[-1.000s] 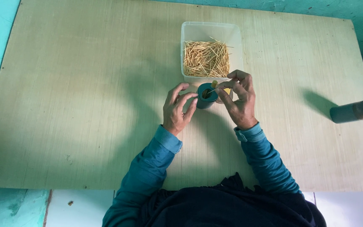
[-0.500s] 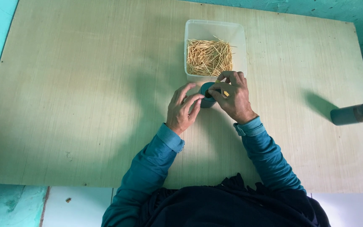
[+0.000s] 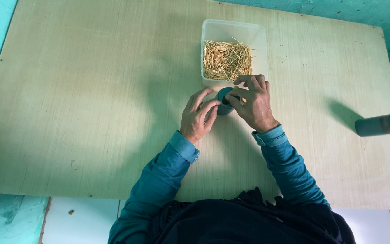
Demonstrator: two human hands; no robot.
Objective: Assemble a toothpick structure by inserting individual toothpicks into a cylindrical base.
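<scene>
Teal plastic shows between the two hands: a small round container [image 3: 223, 101] stands on the pale wooden table [image 3: 91, 113], just near of a clear plastic tub [image 3: 233, 34] filled with thin wooden sticks [image 3: 226, 59]. The left hand [image 3: 198, 118] curls its fingers around the container's left side, holding it. The right hand [image 3: 254, 103] is pinched closed over the container's open top, thumb and fingertips together on something small and yellowish; what exactly it grips cannot be told. Both sleeves are teal. Far to the right, well apart, a teal bottle with a yellow cap [image 3: 379, 124] lies on the table.
</scene>
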